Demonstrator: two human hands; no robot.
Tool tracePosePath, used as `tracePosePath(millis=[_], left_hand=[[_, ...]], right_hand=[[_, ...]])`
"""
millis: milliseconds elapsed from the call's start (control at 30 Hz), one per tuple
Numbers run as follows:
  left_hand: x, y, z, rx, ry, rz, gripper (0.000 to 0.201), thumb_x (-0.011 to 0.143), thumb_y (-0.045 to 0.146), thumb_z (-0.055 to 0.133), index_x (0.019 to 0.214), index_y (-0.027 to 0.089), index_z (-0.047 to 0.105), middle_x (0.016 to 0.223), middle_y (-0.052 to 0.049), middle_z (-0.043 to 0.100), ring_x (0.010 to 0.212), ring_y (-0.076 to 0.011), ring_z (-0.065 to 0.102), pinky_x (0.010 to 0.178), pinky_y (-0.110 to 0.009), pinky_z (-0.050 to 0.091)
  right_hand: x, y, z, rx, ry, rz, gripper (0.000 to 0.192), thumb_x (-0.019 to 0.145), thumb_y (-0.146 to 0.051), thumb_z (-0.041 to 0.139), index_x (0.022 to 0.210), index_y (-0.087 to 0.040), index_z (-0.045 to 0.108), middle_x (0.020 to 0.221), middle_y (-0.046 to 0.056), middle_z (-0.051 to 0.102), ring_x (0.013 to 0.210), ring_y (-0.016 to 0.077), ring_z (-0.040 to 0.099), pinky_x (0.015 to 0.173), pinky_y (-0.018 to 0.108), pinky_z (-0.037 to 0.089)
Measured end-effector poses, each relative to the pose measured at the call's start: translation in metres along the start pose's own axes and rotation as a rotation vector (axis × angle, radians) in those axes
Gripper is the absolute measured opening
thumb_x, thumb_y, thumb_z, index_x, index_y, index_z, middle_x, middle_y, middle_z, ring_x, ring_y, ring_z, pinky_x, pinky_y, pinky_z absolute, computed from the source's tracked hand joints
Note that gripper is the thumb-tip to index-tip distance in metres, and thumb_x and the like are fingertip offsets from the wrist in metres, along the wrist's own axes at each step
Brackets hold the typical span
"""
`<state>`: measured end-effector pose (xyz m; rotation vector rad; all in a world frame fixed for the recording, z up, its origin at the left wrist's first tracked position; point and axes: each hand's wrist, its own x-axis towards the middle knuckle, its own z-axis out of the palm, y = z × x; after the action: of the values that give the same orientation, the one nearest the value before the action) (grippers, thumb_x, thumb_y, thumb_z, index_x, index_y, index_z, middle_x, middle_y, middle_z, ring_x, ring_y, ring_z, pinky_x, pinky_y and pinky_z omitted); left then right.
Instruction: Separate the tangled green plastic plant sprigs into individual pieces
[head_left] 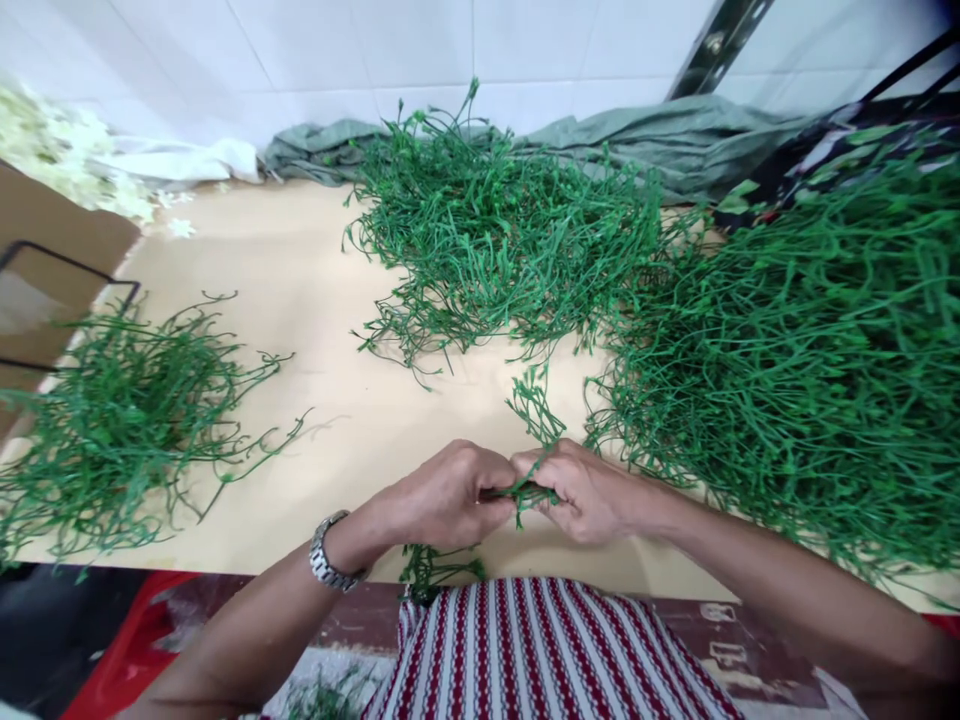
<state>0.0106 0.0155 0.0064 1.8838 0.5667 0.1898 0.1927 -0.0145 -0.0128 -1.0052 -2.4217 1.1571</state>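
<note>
A loose heap of green stems (112,430) lies at the desk's (300,270) left edge. At the near edge, the left hand (442,495) and right hand (589,492) meet, both pinching one small green sprig (525,490). A far larger stem pile (810,350) spreads right.

Green stem sprig (527,491), horiz., pinched
</note>
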Motion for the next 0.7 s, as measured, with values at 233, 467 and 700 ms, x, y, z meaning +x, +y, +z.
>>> tracePosePath(millis=[233, 467, 700], left_hand=[[0.0, -0.007, -0.008, -0.152, -0.005, -0.114, 0.024, 0.075, 0.015, 0.05, 0.053, 0.016, 0.041, 0.051, 0.005, 0.03, 0.047, -0.0068, 0.027, 0.043, -0.022, 0.02], [0.009, -0.015, -0.004, -0.307, 0.284, -0.07, 0.027, 0.077, 0.033, 0.057, 0.06, 0.012, 0.054, 0.054, 0.002, 0.044, 0.051, -0.0082, 0.037, 0.049, -0.021, 0.03], [0.01, -0.015, 0.003, -0.083, 0.487, -0.063, 0.015, 0.076, 0.017, 0.056, 0.063, 0.013, 0.061, 0.059, -0.001, 0.055, 0.058, -0.0104, 0.047, 0.056, -0.022, 0.035]], right_hand=[[-0.005, 0.003, -0.006, 0.012, 0.041, -0.009, 0.017, 0.065, -0.002, 0.043, 0.07, -0.018, 0.044, 0.061, -0.002, 0.044, 0.053, 0.01, 0.037, 0.05, 0.023, 0.028], [0.012, 0.003, -0.002, 0.444, 0.3, 0.093, 0.013, 0.089, -0.027, 0.038, 0.083, -0.018, 0.045, 0.086, 0.004, 0.049, 0.083, 0.0141, 0.05, 0.073, 0.028, 0.041], [0.013, 0.008, 0.022, 0.98, 0.275, 0.368, 0.026, 0.086, -0.044, 0.042, 0.083, -0.019, 0.037, 0.065, -0.005, 0.047, 0.041, 0.0038, 0.038, 0.04, 0.017, 0.03]])
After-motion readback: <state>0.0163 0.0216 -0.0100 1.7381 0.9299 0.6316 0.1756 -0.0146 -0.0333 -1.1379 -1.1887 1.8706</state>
